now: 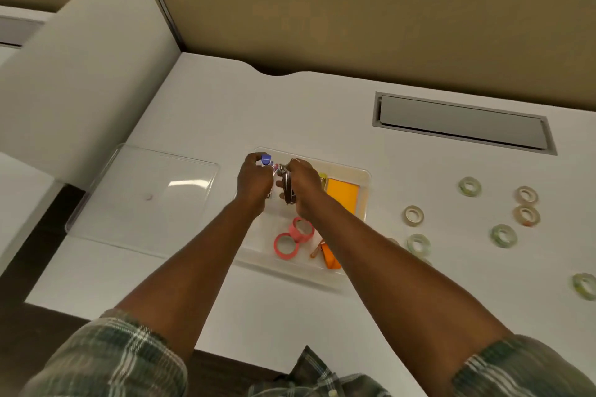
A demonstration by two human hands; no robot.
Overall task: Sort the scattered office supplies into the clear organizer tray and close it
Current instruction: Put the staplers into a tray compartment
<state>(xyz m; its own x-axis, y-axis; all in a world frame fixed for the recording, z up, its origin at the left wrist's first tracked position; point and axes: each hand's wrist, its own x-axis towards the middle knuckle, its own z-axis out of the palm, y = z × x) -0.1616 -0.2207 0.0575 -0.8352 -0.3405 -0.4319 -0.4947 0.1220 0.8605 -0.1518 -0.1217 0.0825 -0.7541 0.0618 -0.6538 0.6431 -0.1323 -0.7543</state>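
The clear organizer tray (362,171) lies mid-desk. Over its far left part my left hand (254,182) grips a small item with a blue cap (266,159). Right beside it my right hand (304,185) holds a dark metal stapler-like tool (288,185). Inside the tray are two pink tape rolls (293,237), an orange sticky-note pad (342,195) and an orange object (329,256) at the near right corner. The tray's clear lid (145,200) lies flat to the left.
Several pale green and tan tape rolls (503,235) are scattered on the white desk to the right of the tray. A grey cable hatch (461,122) sits at the back right. A white divider panel (80,68) rises at the left.
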